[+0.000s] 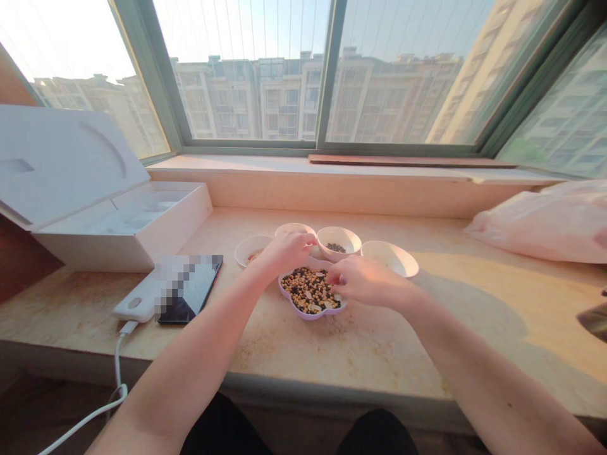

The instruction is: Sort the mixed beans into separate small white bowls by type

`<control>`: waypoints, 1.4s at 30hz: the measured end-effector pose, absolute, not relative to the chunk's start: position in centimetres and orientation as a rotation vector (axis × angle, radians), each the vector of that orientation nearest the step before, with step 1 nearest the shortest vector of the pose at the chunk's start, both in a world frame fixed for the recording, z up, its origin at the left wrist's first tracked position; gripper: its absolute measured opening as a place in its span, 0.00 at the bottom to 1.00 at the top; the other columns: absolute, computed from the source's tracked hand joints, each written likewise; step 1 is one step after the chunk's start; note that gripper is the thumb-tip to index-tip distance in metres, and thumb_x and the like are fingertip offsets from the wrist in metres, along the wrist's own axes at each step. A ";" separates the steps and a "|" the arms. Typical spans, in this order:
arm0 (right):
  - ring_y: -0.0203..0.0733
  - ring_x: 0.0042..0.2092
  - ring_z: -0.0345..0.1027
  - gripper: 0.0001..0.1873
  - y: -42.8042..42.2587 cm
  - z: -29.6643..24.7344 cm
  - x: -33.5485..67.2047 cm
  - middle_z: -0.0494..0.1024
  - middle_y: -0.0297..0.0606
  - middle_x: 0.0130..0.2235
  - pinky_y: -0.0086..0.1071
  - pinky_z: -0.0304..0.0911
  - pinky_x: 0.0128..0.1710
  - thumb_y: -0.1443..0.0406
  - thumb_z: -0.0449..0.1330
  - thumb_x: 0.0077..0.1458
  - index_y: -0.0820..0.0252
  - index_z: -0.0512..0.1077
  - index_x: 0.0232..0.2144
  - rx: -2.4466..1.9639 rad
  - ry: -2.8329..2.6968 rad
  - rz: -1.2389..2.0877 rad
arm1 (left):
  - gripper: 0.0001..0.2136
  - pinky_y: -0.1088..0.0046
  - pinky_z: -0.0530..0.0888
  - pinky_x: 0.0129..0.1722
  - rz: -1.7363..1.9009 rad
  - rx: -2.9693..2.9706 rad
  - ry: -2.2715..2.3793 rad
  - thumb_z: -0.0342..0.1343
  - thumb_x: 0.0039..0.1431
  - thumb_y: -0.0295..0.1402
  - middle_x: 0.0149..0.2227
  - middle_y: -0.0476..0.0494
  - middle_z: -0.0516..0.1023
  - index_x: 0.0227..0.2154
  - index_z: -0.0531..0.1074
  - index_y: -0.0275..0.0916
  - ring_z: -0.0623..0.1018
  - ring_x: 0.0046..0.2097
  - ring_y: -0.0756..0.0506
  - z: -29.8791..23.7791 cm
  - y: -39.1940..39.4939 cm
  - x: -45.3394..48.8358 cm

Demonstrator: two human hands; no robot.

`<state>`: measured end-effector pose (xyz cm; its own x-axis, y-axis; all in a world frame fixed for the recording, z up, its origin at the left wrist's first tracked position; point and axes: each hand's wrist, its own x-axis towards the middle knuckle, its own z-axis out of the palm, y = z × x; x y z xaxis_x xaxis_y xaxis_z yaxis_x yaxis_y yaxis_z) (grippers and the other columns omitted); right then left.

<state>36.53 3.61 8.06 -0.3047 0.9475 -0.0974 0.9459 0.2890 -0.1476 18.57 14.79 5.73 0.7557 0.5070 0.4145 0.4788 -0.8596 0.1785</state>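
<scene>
Currently, the purple dish point(307, 315) of mixed beans point(310, 292) lies between the left hand point(284, 253) and right hand point(367, 281), the right nearer; both curl narrow, anything held unclear.

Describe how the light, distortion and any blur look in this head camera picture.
In the head view, glare washes out the window at upper left, a soft shadow crosses the stone sill at right, the window frame bows from wide-angle distortion, and a pixelated patch hides part of the phone.
</scene>
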 end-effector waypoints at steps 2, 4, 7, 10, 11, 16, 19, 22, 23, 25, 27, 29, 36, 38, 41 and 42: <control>0.43 0.31 0.71 0.09 3.4 7.9 36.3 0.80 0.41 0.32 0.33 0.53 0.27 0.69 0.59 0.50 0.57 0.80 0.29 -1.839 -2.554 0.298 | 0.11 0.68 0.71 0.46 0.680 2.895 0.815 0.49 0.62 0.24 0.39 0.43 0.80 0.33 0.77 0.38 0.77 0.43 0.44 5.8 14.7 18.6; 0.45 0.33 0.71 0.10 3.4 7.6 36.2 0.80 0.41 0.33 0.33 0.52 0.27 0.70 0.60 0.48 0.57 0.80 0.33 -1.861 -2.530 0.324 | 0.11 0.68 0.71 0.46 0.657 2.891 0.822 0.49 0.62 0.25 0.39 0.43 0.81 0.33 0.77 0.38 0.77 0.42 0.44 5.8 14.6 18.6; 0.46 0.37 0.73 0.15 3.8 7.2 36.1 0.81 0.39 0.36 0.32 0.54 0.27 0.69 0.60 0.47 0.54 0.79 0.39 -1.858 -2.503 0.339 | 0.12 0.68 0.71 0.46 0.633 2.870 0.827 0.48 0.62 0.25 0.41 0.43 0.81 0.35 0.78 0.38 0.77 0.43 0.44 5.8 14.6 18.6; 0.44 0.37 0.73 0.22 4.2 6.8 36.2 0.81 0.36 0.39 0.31 0.56 0.29 0.71 0.58 0.48 0.52 0.76 0.46 -1.811 -2.514 0.341 | 0.13 0.68 0.72 0.46 0.620 2.843 0.845 0.48 0.62 0.24 0.43 0.43 0.81 0.39 0.79 0.39 0.78 0.44 0.44 5.8 14.5 18.6; 0.44 0.37 0.73 0.23 4.3 6.7 36.2 0.81 0.37 0.39 0.31 0.57 0.30 0.71 0.57 0.49 0.52 0.75 0.48 -1.810 -2.511 0.340 | 0.14 0.69 0.72 0.47 0.616 2.832 0.858 0.48 0.62 0.24 0.43 0.43 0.82 0.40 0.79 0.39 0.78 0.44 0.45 5.8 14.5 18.7; 0.45 0.39 0.73 0.19 4.3 6.8 35.8 0.81 0.40 0.39 0.32 0.57 0.32 0.72 0.54 0.53 0.56 0.76 0.45 -1.858 -2.501 0.327 | 0.14 0.69 0.72 0.47 0.602 2.812 0.898 0.48 0.63 0.25 0.42 0.43 0.82 0.41 0.79 0.39 0.78 0.44 0.45 5.9 14.4 18.7; 0.46 0.39 0.73 0.17 4.2 7.0 35.4 0.81 0.41 0.39 0.32 0.56 0.31 0.74 0.53 0.52 0.58 0.75 0.41 -1.873 -2.514 0.283 | 0.14 0.69 0.72 0.47 0.602 2.819 0.896 0.47 0.64 0.25 0.41 0.43 0.82 0.41 0.79 0.39 0.78 0.43 0.45 6.0 14.3 18.7; 0.45 0.39 0.73 0.17 4.2 6.9 35.6 0.80 0.40 0.39 0.32 0.57 0.33 0.75 0.52 0.51 0.57 0.74 0.40 -1.823 -2.500 0.283 | 0.14 0.70 0.72 0.46 0.610 2.813 0.894 0.47 0.64 0.25 0.42 0.43 0.82 0.41 0.79 0.39 0.78 0.43 0.45 6.0 14.2 18.6; 0.44 0.39 0.73 0.17 4.4 6.8 35.8 0.80 0.39 0.39 0.32 0.58 0.34 0.75 0.53 0.51 0.57 0.74 0.40 -1.792 -2.488 0.301 | 0.14 0.70 0.72 0.46 0.611 2.812 0.897 0.47 0.63 0.25 0.42 0.43 0.82 0.41 0.79 0.39 0.78 0.43 0.45 6.0 14.2 18.6; 0.43 0.40 0.73 0.15 4.7 6.4 36.2 0.80 0.38 0.40 0.32 0.60 0.38 0.75 0.53 0.50 0.56 0.74 0.38 -1.714 -2.471 0.347 | 0.14 0.69 0.72 0.47 0.609 2.818 0.897 0.47 0.63 0.25 0.41 0.43 0.82 0.41 0.79 0.39 0.78 0.43 0.44 6.1 14.2 18.6; 0.43 0.41 0.73 0.15 5.1 6.1 36.6 0.80 0.37 0.41 0.32 0.61 0.41 0.75 0.54 0.50 0.56 0.73 0.37 -1.624 -2.472 0.394 | 0.14 0.68 0.72 0.48 0.613 2.831 0.892 0.48 0.63 0.25 0.40 0.42 0.81 0.40 0.79 0.39 0.78 0.45 0.43 6.1 14.2 18.6; 0.43 0.42 0.73 0.14 5.4 5.9 36.9 0.80 0.37 0.42 0.32 0.62 0.42 0.74 0.54 0.50 0.56 0.73 0.37 -1.557 -2.477 0.430 | 0.13 0.67 0.72 0.49 0.621 2.840 0.883 0.48 0.63 0.25 0.41 0.42 0.81 0.40 0.79 0.39 0.78 0.46 0.43 6.1 14.3 18.6; 0.42 0.41 0.73 0.13 4.9 6.8 36.7 0.81 0.38 0.39 0.33 0.63 0.41 0.72 0.53 0.54 0.57 0.75 0.36 -1.557 -2.378 0.468 | 0.11 0.67 0.72 0.51 0.694 2.853 0.839 0.50 0.63 0.25 0.43 0.41 0.81 0.37 0.79 0.39 0.78 0.47 0.43 5.9 14.5 18.5; 0.41 0.38 0.72 0.12 4.8 7.1 36.6 0.80 0.37 0.36 0.32 0.62 0.38 0.71 0.53 0.56 0.57 0.75 0.37 -1.583 -2.336 0.458 | 0.10 0.68 0.71 0.52 0.733 2.842 0.809 0.51 0.62 0.25 0.45 0.42 0.81 0.36 0.78 0.39 0.77 0.48 0.44 6.0 14.6 18.4; 0.40 0.34 0.70 0.10 5.0 7.4 36.7 0.79 0.36 0.32 0.31 0.60 0.34 0.68 0.54 0.58 0.58 0.76 0.35 -1.625 -2.224 0.407 | 0.10 0.69 0.72 0.51 0.752 2.816 0.817 0.50 0.62 0.24 0.44 0.42 0.80 0.33 0.78 0.38 0.77 0.47 0.45 6.1 14.7 18.2; 0.39 0.33 0.70 0.10 5.2 7.4 36.9 0.78 0.36 0.31 0.31 0.60 0.33 0.66 0.54 0.59 0.58 0.76 0.35 -1.644 -2.168 0.367 | 0.11 0.69 0.72 0.50 0.751 2.810 0.840 0.50 0.62 0.24 0.43 0.42 0.80 0.32 0.78 0.38 0.77 0.46 0.45 6.2 14.6 18.1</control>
<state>36.85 5.18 7.38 -0.2331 0.9606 0.1512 0.8574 0.2764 -0.4341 18.08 14.62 6.21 0.7240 0.5417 0.4271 0.4853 -0.8400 0.2427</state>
